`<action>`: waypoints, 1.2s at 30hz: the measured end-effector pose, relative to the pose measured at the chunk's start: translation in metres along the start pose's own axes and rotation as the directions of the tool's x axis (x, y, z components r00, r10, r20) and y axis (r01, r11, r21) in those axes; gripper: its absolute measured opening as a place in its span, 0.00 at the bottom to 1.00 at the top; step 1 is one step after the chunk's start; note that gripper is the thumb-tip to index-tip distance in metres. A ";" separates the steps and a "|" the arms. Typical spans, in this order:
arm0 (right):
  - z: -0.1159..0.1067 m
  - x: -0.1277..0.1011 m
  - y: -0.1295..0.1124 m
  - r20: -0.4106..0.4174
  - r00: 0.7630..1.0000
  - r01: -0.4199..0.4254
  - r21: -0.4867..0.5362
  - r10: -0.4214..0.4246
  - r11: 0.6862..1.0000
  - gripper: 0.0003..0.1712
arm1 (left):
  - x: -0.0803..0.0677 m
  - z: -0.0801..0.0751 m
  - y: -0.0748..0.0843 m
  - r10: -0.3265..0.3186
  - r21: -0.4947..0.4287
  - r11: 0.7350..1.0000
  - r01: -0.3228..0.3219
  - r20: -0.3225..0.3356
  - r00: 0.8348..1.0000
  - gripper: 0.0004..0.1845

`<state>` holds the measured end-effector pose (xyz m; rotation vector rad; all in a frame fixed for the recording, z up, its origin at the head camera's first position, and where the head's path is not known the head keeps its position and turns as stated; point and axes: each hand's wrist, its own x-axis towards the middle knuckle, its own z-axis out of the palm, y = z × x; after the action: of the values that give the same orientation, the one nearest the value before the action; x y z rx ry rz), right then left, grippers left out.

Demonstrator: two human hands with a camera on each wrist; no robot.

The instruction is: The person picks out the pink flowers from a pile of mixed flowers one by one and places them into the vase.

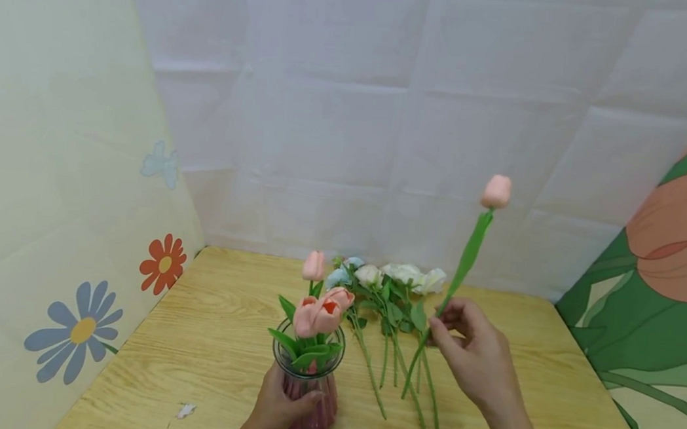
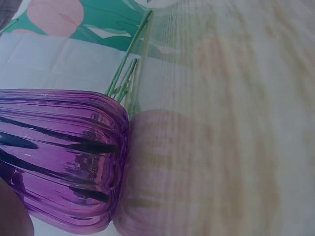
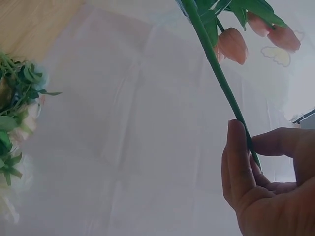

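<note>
While the wooden table (image 1: 212, 338) carries everything, the walls around it are a creased white sheet and printed flower panels. On the table, toward its near edge, stands the purple ribbed glass vase (image 1: 307, 396), already with pink tulips (image 1: 321, 313) inside. The left hand (image 1: 277, 408) is wrapped round its body. To the right of the vase, and higher, the right hand (image 1: 477, 354) pinches a single pink tulip stem (image 1: 464, 261). Its long axis leans up and to the right, the bud far above the fingers. Between both hands lie white and pale blue roses (image 1: 401, 277), stems toward the person.
</note>
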<state>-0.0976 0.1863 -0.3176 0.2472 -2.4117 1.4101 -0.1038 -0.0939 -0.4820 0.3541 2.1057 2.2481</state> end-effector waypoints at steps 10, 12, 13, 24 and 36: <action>0.004 -0.001 -0.011 -0.020 0.997 0.080 0.048 -0.079 0.996 0.07 | 0.000 0.000 -0.001 0.004 0.010 1.000 -0.004 -0.001 1.000 0.39; 0.005 -0.001 -0.013 -0.018 0.996 0.091 0.067 -0.090 0.994 0.08 | 0.000 0.000 -0.001 0.005 0.007 1.000 -0.005 0.001 1.000 0.39; 0.005 -0.001 -0.014 -0.016 0.996 0.094 0.078 -0.093 0.992 0.08 | 0.000 0.000 -0.001 0.005 0.004 1.000 -0.005 0.002 1.000 0.39; 0.012 0.000 -0.024 -0.022 0.988 0.157 0.166 -0.156 0.974 0.10 | 0.000 0.000 0.000 0.015 0.002 1.000 -0.015 -0.001 1.000 0.38; 0.016 0.004 -0.035 -0.010 0.988 0.150 0.233 -0.152 0.961 0.10 | 0.000 0.000 -0.002 0.021 0.006 1.000 -0.021 0.002 1.000 0.39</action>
<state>-0.0934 0.1548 -0.2950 0.4846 -2.1781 1.6220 -0.1042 -0.0940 -0.4838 0.3802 2.1184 2.2518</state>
